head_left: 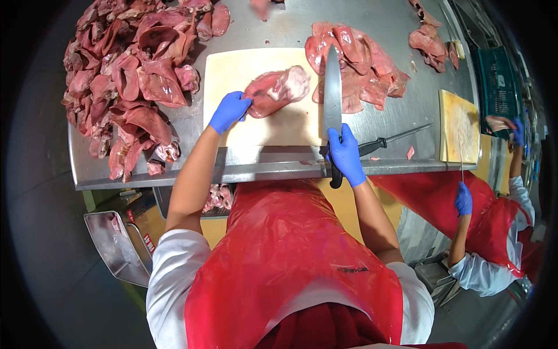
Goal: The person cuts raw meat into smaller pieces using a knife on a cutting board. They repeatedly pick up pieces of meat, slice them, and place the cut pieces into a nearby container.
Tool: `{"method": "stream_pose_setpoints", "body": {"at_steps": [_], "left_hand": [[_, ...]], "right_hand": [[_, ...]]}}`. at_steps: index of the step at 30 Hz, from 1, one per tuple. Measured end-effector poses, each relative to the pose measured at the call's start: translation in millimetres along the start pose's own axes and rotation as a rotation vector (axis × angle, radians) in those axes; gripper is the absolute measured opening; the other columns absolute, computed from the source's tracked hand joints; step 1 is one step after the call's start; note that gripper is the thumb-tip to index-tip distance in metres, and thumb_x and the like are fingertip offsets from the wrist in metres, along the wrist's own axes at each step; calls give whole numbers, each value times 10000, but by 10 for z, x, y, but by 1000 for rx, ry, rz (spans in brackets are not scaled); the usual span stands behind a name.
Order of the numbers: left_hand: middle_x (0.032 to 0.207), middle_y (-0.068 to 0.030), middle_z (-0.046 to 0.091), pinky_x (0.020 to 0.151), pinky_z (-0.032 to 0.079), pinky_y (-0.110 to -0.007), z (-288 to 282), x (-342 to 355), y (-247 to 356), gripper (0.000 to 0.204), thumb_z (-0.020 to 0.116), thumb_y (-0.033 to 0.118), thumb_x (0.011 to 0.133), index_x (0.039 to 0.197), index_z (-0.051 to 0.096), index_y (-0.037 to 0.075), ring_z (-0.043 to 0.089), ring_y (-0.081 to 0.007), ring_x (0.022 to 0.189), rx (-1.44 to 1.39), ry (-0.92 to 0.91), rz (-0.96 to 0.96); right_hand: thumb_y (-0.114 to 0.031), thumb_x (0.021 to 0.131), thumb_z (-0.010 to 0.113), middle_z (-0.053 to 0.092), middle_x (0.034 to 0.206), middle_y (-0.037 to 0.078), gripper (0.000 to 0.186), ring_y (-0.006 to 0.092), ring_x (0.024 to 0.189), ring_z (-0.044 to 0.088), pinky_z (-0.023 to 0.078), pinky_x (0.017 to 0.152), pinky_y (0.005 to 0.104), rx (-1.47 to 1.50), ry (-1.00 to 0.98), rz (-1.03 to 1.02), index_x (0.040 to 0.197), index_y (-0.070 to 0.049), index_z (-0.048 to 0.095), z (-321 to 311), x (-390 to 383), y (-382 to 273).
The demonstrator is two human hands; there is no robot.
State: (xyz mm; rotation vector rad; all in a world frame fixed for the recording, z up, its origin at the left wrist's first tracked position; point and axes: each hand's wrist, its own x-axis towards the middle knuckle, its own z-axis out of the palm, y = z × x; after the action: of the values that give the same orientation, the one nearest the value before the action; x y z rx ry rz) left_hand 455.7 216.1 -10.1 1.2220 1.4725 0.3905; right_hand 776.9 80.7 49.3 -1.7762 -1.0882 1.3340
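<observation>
My left hand (230, 111), in a blue glove, pinches the left end of a raw meat piece (264, 100). The piece lies on a cream cutting board (224, 67), dark pink with a pale whitish knob at its right end; it is slightly blurred. In my right hand (347, 155), also gloved blue, is a large knife (333, 87) with a dark handle. Its broad blade points away from me, over the board's right edge and apart from the meat piece I hold. Flat pink meat slices (372, 61) are heaped just right of the blade.
A large pile of raw meat (125, 81) covers the table's left side. A sharpening steel (395, 138) lies right of my right hand. Farther right, a co-worker's gloved hand (463, 199) holds a knife at another cutting board (456, 125). A metal tub (119, 247) stands below left.
</observation>
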Motion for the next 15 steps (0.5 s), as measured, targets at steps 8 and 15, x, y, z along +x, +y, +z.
{"method": "stream_pose_setpoints", "body": {"at_steps": [8, 15], "left_hand": [[1161, -122, 648, 941, 460, -425, 459, -229, 111, 529, 768, 342, 792, 1211, 623, 52, 580, -326, 1091, 687, 467, 886], [899, -142, 617, 763, 521, -427, 562, 24, -127, 205, 669, 119, 832, 1033, 679, 78, 608, -341, 865, 495, 293, 914]], "right_hand": [[-181, 989, 528, 646, 789, 236, 224, 402, 695, 636, 490, 626, 472, -407, 44, -327, 1090, 15, 564, 375, -172, -219], [-150, 941, 507, 639, 854, 276, 216, 482, 803, 635, 503, 693, 561, -735, 179, -419, 1097, -2, 487, 1093, 438, -583]]}}
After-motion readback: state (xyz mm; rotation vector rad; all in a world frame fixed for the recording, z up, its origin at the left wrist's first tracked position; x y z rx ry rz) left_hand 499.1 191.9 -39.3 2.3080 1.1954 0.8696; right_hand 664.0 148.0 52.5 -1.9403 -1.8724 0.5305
